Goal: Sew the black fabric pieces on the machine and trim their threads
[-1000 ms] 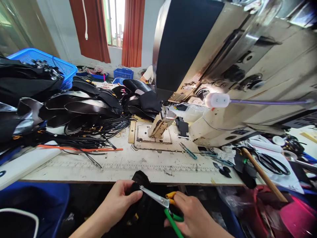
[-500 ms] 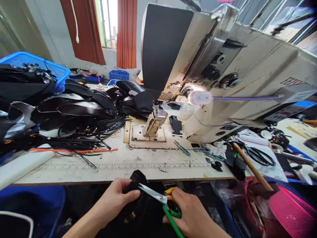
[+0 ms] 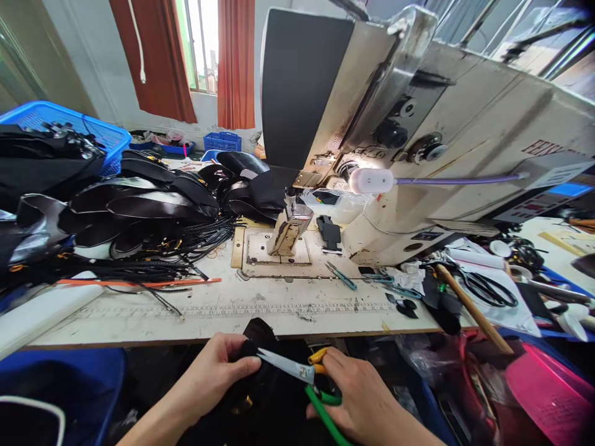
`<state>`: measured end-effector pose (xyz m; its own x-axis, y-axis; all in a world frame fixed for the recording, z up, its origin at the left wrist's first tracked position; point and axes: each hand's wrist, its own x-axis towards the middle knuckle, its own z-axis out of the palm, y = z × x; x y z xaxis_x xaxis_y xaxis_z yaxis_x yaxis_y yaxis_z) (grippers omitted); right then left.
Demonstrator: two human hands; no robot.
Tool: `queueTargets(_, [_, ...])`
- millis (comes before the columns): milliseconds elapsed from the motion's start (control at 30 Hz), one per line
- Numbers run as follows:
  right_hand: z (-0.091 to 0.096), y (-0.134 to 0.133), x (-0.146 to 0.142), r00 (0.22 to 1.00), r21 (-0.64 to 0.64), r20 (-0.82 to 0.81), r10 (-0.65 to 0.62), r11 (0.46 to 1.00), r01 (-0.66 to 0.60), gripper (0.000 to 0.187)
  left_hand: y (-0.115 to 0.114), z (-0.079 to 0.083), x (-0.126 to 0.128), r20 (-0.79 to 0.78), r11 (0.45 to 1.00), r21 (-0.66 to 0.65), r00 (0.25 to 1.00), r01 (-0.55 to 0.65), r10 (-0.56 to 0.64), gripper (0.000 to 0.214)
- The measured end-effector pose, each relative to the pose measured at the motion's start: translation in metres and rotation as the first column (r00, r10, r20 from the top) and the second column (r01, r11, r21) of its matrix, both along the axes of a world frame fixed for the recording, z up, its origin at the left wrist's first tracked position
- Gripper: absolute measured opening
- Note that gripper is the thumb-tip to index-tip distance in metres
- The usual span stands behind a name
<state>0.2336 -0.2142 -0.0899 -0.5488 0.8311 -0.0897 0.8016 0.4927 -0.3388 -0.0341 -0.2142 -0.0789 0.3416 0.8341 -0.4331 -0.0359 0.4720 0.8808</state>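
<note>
Between thumb and fingers, my left hand [image 3: 223, 368] pinches a piece of black material [image 3: 260, 334] just in front of the table edge. My right hand [image 3: 356, 390] is wrapped round the handles of a pair of scissors [image 3: 290, 365], one handle orange-yellow and the other green. The blades point left, and their tips are at the black material close to my left thumb. Below my hands the material merges with a dark background, so its full shape cannot be made out; a small yellow bit shows on it.
A post-bed sewing machine [image 3: 290, 229] rises over the white table [image 3: 279, 310]. Piled black leather pieces [image 3: 153, 204] lie at left. Thread snips [image 3: 341, 275], a wooden-handled tool [image 3: 474, 310] and scraps lie at right. A pink basket [image 3: 548, 390] stands lower right, a blue bin [image 3: 60, 384] lower left.
The scissor blades have drawn closer together, and their tips have shifted slightly left toward my left thumb. Both hands keep nearly the same place.
</note>
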Motion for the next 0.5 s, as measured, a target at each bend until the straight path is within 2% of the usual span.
queueTargets(333, [-0.005,0.004,0.001,1.000,-0.006,-0.019,0.023,1.000,-0.023,0.046,0.000,0.003,0.000,0.014,0.999,-0.032,1.000,0.004,-0.003,0.039])
queueTargets(500, [-0.012,-0.001,-0.002,0.981,-0.097,-0.191,0.013,0.995,-0.032,0.055,0.003,0.004,-0.003,0.082,0.999,-0.028,0.996,0.040,-0.037,0.039])
